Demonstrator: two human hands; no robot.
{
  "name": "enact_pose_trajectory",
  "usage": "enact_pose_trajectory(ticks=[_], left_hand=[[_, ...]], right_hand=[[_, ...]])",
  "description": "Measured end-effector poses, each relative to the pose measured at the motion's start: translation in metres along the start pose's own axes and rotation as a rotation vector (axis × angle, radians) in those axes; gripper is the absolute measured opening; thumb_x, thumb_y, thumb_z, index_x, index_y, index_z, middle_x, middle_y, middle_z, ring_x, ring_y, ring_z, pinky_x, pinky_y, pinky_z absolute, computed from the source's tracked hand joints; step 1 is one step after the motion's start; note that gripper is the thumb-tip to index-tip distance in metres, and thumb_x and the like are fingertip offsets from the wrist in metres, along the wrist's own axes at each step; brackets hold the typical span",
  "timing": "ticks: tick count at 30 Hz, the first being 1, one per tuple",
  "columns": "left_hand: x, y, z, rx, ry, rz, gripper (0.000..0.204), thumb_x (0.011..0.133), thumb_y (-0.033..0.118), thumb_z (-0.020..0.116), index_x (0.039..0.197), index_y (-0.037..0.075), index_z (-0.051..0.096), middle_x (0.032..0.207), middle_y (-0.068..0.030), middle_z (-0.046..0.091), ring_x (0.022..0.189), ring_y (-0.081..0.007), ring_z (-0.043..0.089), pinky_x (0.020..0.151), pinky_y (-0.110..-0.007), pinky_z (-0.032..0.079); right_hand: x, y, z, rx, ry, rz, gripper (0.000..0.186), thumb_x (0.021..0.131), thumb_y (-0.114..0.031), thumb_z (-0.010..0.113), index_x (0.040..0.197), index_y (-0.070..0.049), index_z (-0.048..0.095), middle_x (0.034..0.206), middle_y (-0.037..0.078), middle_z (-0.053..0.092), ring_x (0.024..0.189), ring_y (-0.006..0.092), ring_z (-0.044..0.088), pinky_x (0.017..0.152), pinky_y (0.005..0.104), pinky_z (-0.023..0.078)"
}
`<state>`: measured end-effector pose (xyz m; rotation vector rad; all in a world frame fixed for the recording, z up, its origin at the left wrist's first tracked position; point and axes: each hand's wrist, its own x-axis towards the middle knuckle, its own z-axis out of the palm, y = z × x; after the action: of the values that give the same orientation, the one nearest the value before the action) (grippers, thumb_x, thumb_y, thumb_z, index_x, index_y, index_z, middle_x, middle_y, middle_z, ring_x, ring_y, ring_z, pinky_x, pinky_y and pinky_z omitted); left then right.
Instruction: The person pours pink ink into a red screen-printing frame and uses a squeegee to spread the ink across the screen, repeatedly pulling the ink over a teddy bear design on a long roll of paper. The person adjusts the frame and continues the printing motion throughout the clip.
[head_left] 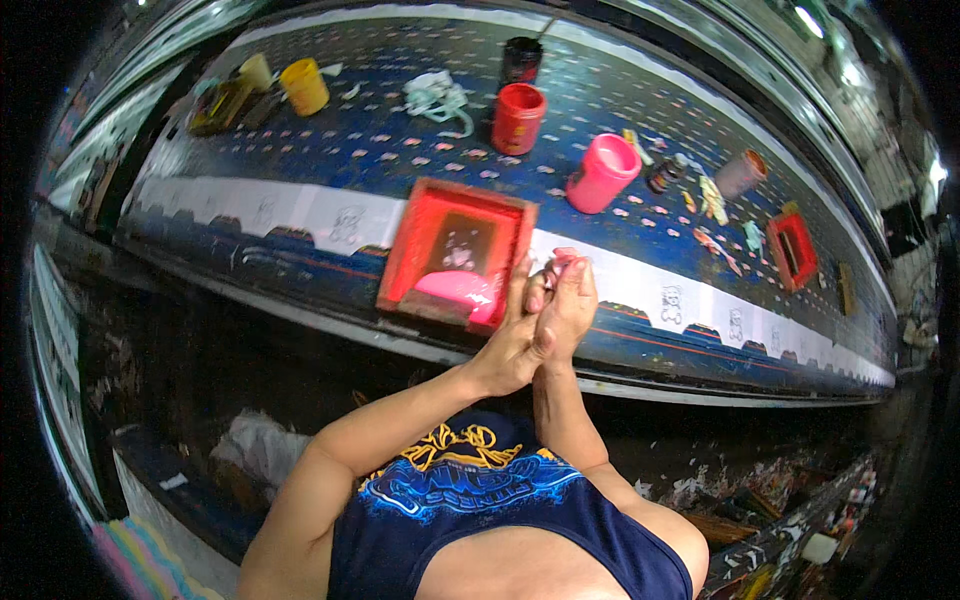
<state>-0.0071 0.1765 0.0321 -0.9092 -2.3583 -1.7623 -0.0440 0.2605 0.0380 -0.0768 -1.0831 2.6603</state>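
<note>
My left hand (508, 347) and my right hand (568, 311) are pressed together in front of me at the table's near edge. The left lies against the right, its fingers pointing up and its thumb across the lower part of the right. Bent fingers close the right hand near its thumb; whether anything small is between them is hidden. Just left of both hands sits a red-stained wooden screen-printing frame (528, 225), a pool of pink ink (455, 288) along its near side and a pale bear figure on its mesh. Under it runs a white strip (640, 278) printed with bear outlines.
Beyond the hands stand a pink ink tub (604, 172), a red tub (519, 120) and a dark can (522, 62). A yellow tub (304, 87) and crumpled cloth (436, 97) are farther left. A smaller red frame (793, 250) lies right, near a stained cup (742, 174).
</note>
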Motion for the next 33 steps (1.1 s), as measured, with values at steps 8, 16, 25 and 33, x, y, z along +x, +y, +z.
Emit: enact_pose_trajectory(ticks=[8,16,25,33], left_hand=[[-0.064,0.001,-0.049,-0.116,-0.104,-0.098,0.099,0.101,0.061,0.053,0.157,-0.014,0.020,0.166,-0.0348,-0.008,0.157,-0.0457,-0.010,0.126,-0.054,0.008],[-0.108,0.003,-0.154,-0.269,-0.179,-0.136,0.047,0.100,0.029,0.067,0.138,0.004,0.056,0.160,-0.0150,0.032,0.144,-0.0304,0.041,0.121,-0.045,0.031],[-0.152,0.014,-0.223,-0.719,0.208,-0.394,0.042,0.104,0.025,0.062,0.137,0.003,0.051,0.130,-0.0103,0.062,0.114,-0.0194,0.063,0.103,-0.035,0.047],[-0.185,-0.020,-0.233,-0.713,0.455,-0.593,0.023,0.107,0.027,0.059,0.112,0.004,0.056,0.095,-0.0072,0.065,0.084,-0.0162,0.065,0.088,-0.034,0.054]], right_hand=[[-0.030,0.023,0.015,-0.215,-0.203,0.061,0.040,0.109,-0.036,0.056,0.095,0.001,0.064,0.060,0.003,0.056,0.042,0.0090,0.050,0.041,0.0225,0.038],[-0.061,0.030,0.058,-0.621,-0.464,-0.276,0.040,0.110,-0.027,0.053,0.084,0.002,0.063,0.088,0.009,0.065,0.069,0.0117,0.062,0.061,0.0248,0.048],[-0.012,0.032,0.151,-0.988,-0.771,-1.104,0.020,0.097,-0.017,0.067,0.104,0.001,0.065,0.110,0.020,0.068,0.097,0.0397,0.068,0.081,0.0426,0.055],[0.081,0.091,0.117,-1.371,-0.447,-0.852,0.053,0.094,-0.021,0.074,0.139,0.001,0.055,0.128,0.025,0.066,0.115,0.0381,0.066,0.092,0.0447,0.056]])
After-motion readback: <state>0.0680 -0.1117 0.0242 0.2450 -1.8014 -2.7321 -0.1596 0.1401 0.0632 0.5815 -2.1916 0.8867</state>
